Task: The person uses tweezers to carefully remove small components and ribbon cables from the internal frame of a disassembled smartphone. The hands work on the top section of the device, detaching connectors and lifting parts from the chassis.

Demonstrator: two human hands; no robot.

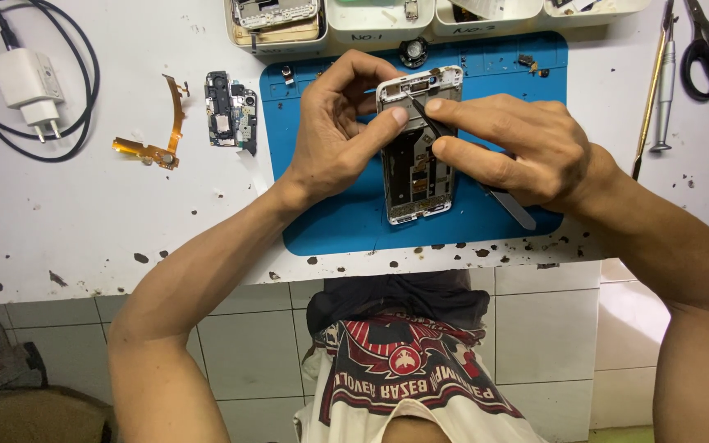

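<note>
The 2 hands work over a blue rubber mat [330, 221] on the white tabletop [84, 221]. The left hand [334, 135] grips the opened white-framed phone chassis [416, 156] lying on the mat. The right hand [510, 148] pinches dark slim tweezers [420, 111], tips touching the chassis top. A green circuit board [231, 112] and orange flex cable [162, 131] lie left.

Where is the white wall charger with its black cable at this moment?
In the head view, the white wall charger lies at the table's far left corner, ringed by its black cable, left of the orange flex ribbon.
</note>
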